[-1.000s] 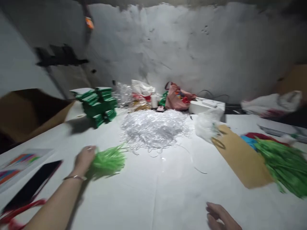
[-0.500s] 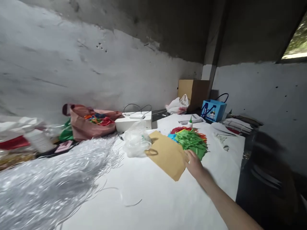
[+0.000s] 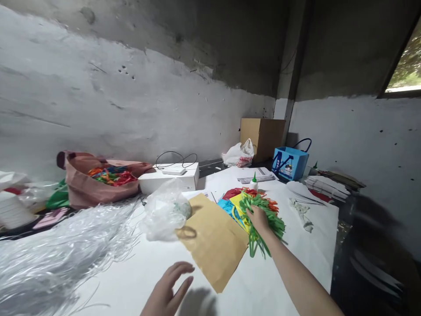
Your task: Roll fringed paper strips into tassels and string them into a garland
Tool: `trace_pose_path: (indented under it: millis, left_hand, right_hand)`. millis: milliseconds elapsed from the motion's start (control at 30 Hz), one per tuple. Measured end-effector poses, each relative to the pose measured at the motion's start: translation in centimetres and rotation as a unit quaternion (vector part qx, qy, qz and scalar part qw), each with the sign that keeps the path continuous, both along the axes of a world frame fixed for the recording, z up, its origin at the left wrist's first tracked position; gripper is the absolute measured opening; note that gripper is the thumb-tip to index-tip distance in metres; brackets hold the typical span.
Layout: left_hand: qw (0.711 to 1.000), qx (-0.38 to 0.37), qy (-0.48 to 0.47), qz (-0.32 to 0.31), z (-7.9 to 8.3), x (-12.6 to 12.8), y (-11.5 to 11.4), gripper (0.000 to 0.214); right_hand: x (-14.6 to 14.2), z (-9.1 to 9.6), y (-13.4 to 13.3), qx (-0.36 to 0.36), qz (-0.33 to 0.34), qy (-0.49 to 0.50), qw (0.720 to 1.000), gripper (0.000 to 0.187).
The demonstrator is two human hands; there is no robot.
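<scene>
My right hand (image 3: 258,219) is closed on a bunch of green shredded paper strips (image 3: 263,221), lifted a little from a pile of red, blue and yellow paper (image 3: 235,199) on the white table (image 3: 226,294). My left hand (image 3: 167,289) hovers open over the table near the bottom edge, fingers apart and holding nothing. It is closest to a brown paper bag (image 3: 213,241) that lies flat between the two hands. A clear plastic bag (image 3: 164,210) rests on the brown bag's far end.
A heap of silvery-white shredded strips (image 3: 55,254) fills the left. Behind stand a pink bag of coloured strips (image 3: 98,180), a white box (image 3: 171,175) with a cable, a cardboard box (image 3: 261,136), a blue gift bag (image 3: 289,162), a glue bottle (image 3: 254,182) and stacked papers (image 3: 324,186).
The view swung right, away from the green bundle my left hand held. My right hand reached the coloured pile and closed on green strips. My left hand came back into view, open.
</scene>
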State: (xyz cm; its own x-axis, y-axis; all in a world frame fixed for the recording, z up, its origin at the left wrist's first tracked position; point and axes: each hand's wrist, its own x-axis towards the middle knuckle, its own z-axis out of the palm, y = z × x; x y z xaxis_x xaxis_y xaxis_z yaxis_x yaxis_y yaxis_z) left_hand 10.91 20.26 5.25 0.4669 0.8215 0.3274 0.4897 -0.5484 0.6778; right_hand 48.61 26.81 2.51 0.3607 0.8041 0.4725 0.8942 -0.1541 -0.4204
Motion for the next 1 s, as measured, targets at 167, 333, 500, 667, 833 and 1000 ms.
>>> trace_pose_path:
  millis: [167, 333, 500, 667, 833, 1000]
  left_hand:
    - [0.998, -0.054, 0.013, -0.026, 0.4, 11.4, 7.1, 0.029]
    - [0.997, -0.04, 0.065, 0.011, 1.5, 21.1, 15.0, 0.024]
    - [0.99, -0.027, 0.13, 0.044, 2.3, 25.5, 19.9, 0.027]
    - [0.99, -0.039, 0.129, 0.047, 2.6, 27.3, 20.8, 0.028]
    - [0.998, -0.044, -0.016, 0.032, 5.2, 26.1, 18.4, 0.022]
    - [0.971, -0.013, -0.233, 0.044, 8.7, 18.4, 11.9, 0.039]
  right_hand:
    - [3.5, -1.1, -2.7, 0.088, -0.06, 0.028, 0.994, 0.061]
    - [6.1, -0.4, -6.0, 0.161, -0.07, 0.01, 0.984, 0.065]
    - [6.0, 0.2, -7.6, 0.175, -0.047, -0.054, 0.982, 0.049]
    - [4.6, 0.0, -6.6, 0.071, -0.05, -0.167, 0.982, 0.028]
    - [3.5, -0.7, -5.6, 0.025, -0.068, -0.157, 0.985, 0.024]
    - [1.7, -1.8, -5.1, 0.004, -0.026, -0.149, 0.989, 0.029]
